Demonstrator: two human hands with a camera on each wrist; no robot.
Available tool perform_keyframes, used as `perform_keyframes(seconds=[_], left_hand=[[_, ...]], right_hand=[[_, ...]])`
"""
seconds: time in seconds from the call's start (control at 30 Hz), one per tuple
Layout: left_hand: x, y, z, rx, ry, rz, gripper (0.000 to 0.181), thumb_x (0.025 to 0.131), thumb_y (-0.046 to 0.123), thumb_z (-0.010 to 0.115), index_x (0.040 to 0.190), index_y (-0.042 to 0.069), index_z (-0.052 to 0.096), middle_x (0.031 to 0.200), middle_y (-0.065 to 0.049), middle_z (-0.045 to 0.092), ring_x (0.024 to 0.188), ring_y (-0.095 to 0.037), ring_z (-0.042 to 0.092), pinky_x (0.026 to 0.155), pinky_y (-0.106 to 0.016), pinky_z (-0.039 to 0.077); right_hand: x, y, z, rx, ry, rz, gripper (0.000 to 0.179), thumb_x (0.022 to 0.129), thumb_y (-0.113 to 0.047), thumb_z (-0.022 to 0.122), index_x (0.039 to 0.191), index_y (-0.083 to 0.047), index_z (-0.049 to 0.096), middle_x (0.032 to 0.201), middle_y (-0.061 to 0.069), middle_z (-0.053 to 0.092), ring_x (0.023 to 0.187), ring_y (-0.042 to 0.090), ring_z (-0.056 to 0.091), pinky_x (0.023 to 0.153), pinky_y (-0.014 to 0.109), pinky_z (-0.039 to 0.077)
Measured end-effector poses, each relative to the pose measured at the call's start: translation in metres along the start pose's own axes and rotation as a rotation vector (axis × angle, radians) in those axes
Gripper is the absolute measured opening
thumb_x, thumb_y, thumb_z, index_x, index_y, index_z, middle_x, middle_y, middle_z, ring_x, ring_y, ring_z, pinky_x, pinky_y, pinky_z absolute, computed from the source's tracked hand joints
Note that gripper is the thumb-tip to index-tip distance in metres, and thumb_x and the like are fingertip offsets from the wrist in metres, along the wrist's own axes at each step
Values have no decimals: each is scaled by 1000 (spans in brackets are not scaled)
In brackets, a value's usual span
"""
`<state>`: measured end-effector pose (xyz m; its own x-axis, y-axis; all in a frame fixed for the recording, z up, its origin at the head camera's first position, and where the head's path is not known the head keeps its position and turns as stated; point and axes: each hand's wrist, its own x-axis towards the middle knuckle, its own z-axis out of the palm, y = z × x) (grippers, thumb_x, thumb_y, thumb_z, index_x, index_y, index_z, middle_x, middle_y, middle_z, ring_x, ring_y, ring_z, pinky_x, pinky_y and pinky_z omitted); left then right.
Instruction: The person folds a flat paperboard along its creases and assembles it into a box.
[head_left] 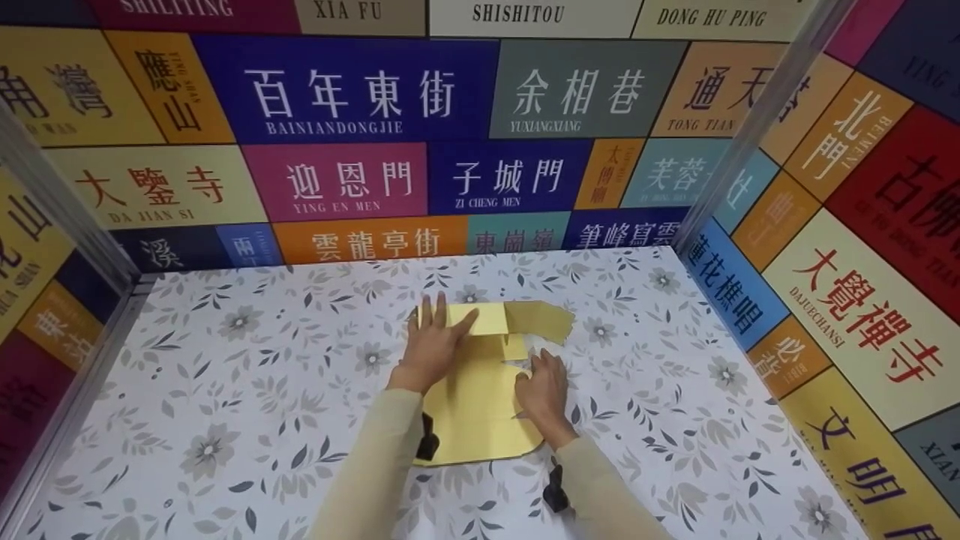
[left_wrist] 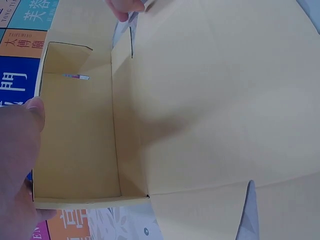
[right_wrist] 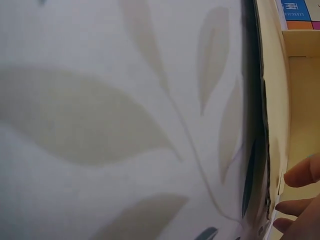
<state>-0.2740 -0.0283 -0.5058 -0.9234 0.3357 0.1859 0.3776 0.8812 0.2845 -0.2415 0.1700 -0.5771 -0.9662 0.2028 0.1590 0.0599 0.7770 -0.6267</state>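
Note:
A yellow cardboard box blank [head_left: 480,405] lies on the table, its far part folded up into a shallow tray-like shape. Over the upper edge of this folded far panel [head_left: 484,319] rests my left hand [head_left: 433,345], fingers straight and spread. In the left wrist view, the left thumb [left_wrist: 36,112] touches the panel's rim. My right hand [head_left: 544,386] is at the blank's right side, fingers curled about a slotted side flap. The right wrist view shows its fingertips [right_wrist: 295,206] at the cardboard edge [right_wrist: 275,100]. A far-right flap [head_left: 540,321] sticks outward.
A white cloth with grey leaves and flowers covers the table [head_left: 225,375]. Panels printed with place names [head_left: 345,90] stand behind and at both sides. Small black pieces [head_left: 555,491] show beside each forearm.

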Motion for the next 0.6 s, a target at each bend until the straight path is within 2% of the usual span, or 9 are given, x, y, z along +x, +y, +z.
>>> perform_keyframes(seconds=[0.13, 0.27, 0.47, 0.6], left_hand=[[0, 0, -2, -22, -22, -10, 41, 107, 28, 44, 148, 28, 51, 158, -35, 27, 147, -58, 23, 111, -72, 33], [0, 0, -1, -15, -18, -6, 41, 107, 27, 45, 147, 28, 52, 158, -35, 27, 146, -58, 23, 110, -72, 33], [1, -1, 2, -13, -12, -7, 41, 107, 27, 45, 147, 28, 52, 158, -35, 28, 146, -58, 23, 110, -72, 33], [0, -3, 4, -4, 4, 4, 41, 106, 26, 47, 146, 27, 53, 157, -35, 29, 145, -59, 26, 108, -73, 35]], right_hand=[[0, -2, 5, 3, -15, -1, 43, 85, -6, 62, 123, 14, 63, 141, 32, 53, 138, 56, 38, 119, 60, 29], [1, -6, 6, 47, -4, 23, 43, 84, -4, 62, 123, 15, 62, 138, 33, 54, 135, 55, 42, 116, 59, 33], [2, -15, 5, 164, 29, 51, 44, 85, -2, 60, 126, 16, 60, 118, 33, 64, 116, 49, 59, 102, 56, 46], [1, -20, 5, 220, 40, 89, 34, 89, -3, 57, 119, 10, 65, 109, 26, 68, 107, 43, 64, 94, 54, 50]])
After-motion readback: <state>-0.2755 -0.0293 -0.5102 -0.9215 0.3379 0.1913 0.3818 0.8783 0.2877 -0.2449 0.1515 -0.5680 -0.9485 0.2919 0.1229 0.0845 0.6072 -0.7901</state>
